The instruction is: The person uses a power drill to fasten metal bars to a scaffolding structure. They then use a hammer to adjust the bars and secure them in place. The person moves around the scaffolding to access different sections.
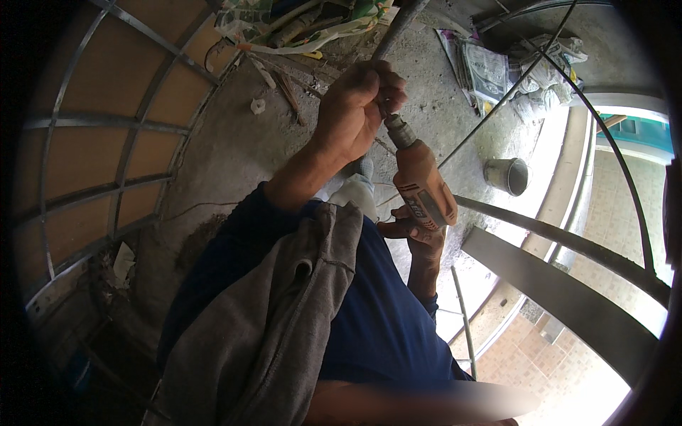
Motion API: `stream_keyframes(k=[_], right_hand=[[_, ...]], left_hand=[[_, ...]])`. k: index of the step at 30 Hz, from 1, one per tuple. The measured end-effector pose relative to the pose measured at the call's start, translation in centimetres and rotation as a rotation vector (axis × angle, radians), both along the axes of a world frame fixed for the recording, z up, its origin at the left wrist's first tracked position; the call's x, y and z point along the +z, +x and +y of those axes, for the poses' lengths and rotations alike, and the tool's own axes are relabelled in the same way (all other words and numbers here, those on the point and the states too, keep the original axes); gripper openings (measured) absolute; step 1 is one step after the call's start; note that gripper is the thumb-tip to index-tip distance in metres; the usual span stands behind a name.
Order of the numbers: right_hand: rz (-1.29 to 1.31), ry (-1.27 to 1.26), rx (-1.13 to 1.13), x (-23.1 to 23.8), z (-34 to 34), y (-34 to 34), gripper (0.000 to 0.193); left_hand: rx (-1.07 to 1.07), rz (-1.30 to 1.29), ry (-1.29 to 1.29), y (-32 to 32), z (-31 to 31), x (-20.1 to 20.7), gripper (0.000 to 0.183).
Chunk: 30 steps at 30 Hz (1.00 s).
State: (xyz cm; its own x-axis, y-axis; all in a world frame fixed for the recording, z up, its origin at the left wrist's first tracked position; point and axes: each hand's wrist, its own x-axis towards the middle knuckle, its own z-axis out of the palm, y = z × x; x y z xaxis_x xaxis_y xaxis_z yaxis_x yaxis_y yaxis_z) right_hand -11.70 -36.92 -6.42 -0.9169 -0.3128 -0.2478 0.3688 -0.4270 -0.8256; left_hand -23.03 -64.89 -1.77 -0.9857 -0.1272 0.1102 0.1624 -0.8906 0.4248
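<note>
An orange-brown power drill [419, 181] with a grey chuck [400, 132] points up and away from me in the middle of the view. Below its body, my right hand [425, 240] is wrapped round the handle, most of which is hidden. My left hand [355, 106] is closed at the front of the chuck, its fingers curled round the thin bit [386, 110]. Whether a screw or another small part sits in those fingers cannot be seen. Just beyond the left hand, a dark pole [398, 32] slants away; contact with it is unclear.
A metal-framed brown panel [99, 156] stands at left. Rubble, wood scraps [288, 92] and a filled plastic bag [291, 28] lie ahead. A bucket [507, 175], long bars [561, 234] and a grey plank [561, 298] are at right. A grey cloth [270, 319] hangs over my front.
</note>
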Motion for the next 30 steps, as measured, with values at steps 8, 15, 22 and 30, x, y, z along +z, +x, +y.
stream_keyframes(k=[8, 15, 22, 30], right_hand=[[0.064, 0.009, 0.005, -1.4, 0.2, -0.1, 0.070], [0.085, -0.009, -0.012, -1.5, -0.3, -0.4, 0.070], [-0.045, -0.157, 0.086, 0.0, -0.8, -0.6, 0.072], [-0.012, -0.083, 0.071, -0.1, -0.9, -0.7, 0.071]], left_hand=[[-0.009, -0.086, -0.057, 1.4, 1.3, 0.7, 0.033], [-0.061, -0.079, -0.215, 2.2, 2.9, 0.1, 0.043], [-0.180, -0.321, -0.220, 3.5, 5.7, 0.4, 0.046], [-0.262, -0.313, -0.136, 3.4, 6.0, 0.4, 0.039]])
